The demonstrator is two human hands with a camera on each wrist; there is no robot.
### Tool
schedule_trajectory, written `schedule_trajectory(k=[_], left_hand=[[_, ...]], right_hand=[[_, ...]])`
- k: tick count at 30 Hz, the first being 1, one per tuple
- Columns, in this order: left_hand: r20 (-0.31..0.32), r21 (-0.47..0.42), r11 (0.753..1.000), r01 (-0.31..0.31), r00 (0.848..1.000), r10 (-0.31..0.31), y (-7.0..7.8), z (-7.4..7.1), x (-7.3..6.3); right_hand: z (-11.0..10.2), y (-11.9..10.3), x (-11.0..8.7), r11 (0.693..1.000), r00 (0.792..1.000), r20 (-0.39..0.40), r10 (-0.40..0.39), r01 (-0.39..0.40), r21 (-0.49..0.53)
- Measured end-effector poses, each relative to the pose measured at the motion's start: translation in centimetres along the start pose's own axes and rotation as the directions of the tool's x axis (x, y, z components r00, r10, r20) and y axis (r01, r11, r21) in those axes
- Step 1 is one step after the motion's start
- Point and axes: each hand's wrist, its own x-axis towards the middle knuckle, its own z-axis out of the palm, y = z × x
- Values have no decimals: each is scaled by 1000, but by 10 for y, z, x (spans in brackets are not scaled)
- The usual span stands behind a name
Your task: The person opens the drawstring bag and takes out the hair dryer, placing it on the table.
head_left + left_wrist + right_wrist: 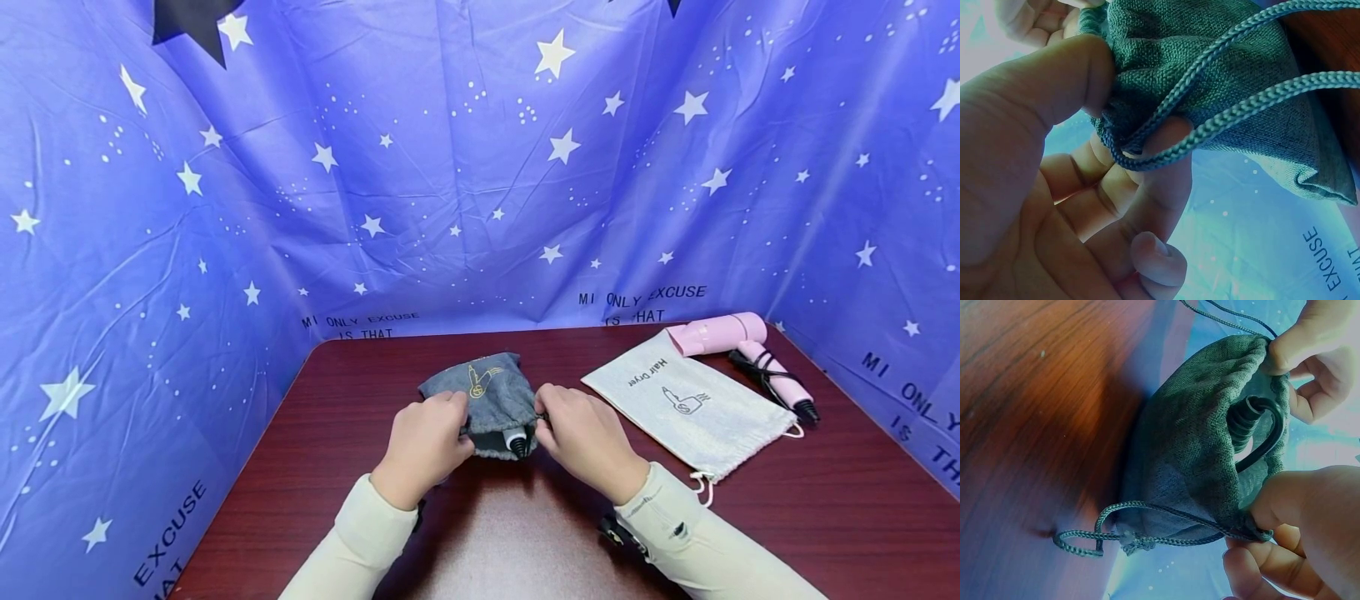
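Note:
A dark grey drawstring bag (491, 387), printed with a yellow hair-dryer drawing, is between my hands with its mouth facing me. My left hand (426, 440) pinches one side of the rim between thumb and fingers, beside the looped drawstring (1254, 112). The opposite side of the rim is gripped by my right hand (591, 435), where another drawstring loop (1079, 542) hangs. Inside the mouth sits a white handle end (514, 435) with a ribbed black cord sleeve (1244, 422) and a bent black cord (1272, 440). The rest of that thing is hidden in the bag.
To the right lies a flat light-grey drawstring bag (675, 408) marked "Hair Dryer". A pink hair dryer (723, 332) with its black cord (761, 375) wrapped near the handle lies beyond it, overlapping its far corner. Star-patterned blue cloth (450, 167) walls in the dark red wooden table (337, 392).

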Motion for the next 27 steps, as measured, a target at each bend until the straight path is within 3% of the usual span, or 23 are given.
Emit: schedule_trajectory(k=[27], left_hand=[[28, -1, 1000, 22, 999, -22, -2, -1, 0]], right_hand=[[0, 1, 1, 1000, 999, 31, 30, -30, -6]])
